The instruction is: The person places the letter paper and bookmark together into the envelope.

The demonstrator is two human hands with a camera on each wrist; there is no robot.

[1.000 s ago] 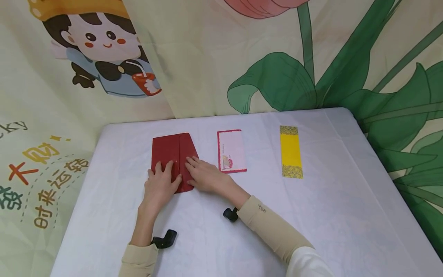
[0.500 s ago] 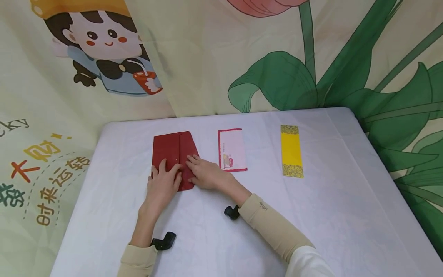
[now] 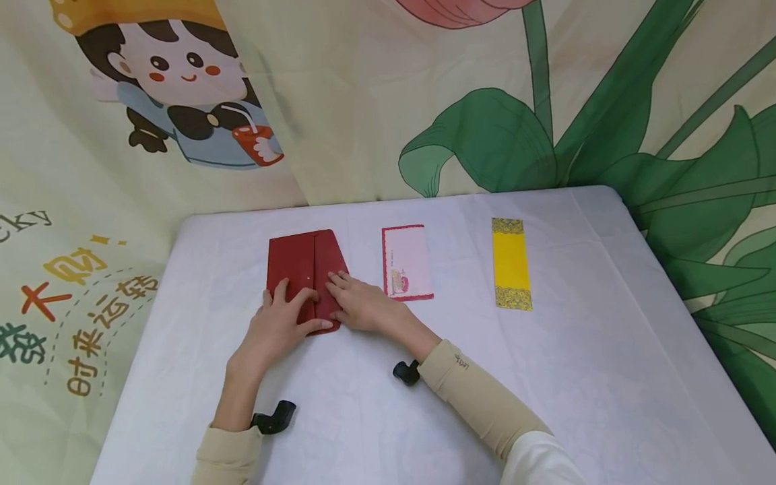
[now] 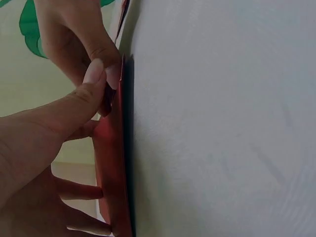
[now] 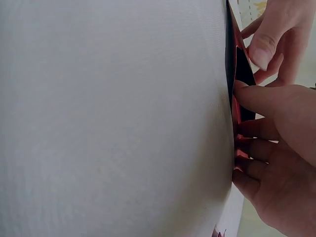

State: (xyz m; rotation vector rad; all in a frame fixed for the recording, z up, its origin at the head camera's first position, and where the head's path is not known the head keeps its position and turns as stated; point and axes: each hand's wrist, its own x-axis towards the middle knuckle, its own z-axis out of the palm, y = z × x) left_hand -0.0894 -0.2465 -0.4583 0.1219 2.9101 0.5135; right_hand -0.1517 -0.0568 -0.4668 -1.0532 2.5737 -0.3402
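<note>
A dark red paper envelope point(image 3: 289, 256) lies on the white cloth at the table's left, its flap point(image 3: 327, 250) on the right side folded over or nearly so. My left hand point(image 3: 271, 327) rests on the envelope's body with fingers spread; its thumb point(image 4: 81, 101) reaches over to the flap by the near edge. With its fingertips on the flap, my right hand point(image 3: 366, 306) comes in from the right. In the right wrist view a dark gap shows under the lifted flap edge, beside the right thumb point(image 5: 259, 98).
Right of the envelope lies a pink card point(image 3: 409, 259) with a red border. Farther right is a yellow strip point(image 3: 510, 261) with patterned ends. The white-covered table point(image 3: 582, 377) meets a printed curtain point(image 3: 339, 101) at its back edge.
My left hand has shifted, its thumb sliding right and nearer to reach across the envelope's flap; the left wrist has moved a little left. The right hand stays on the flap.
</note>
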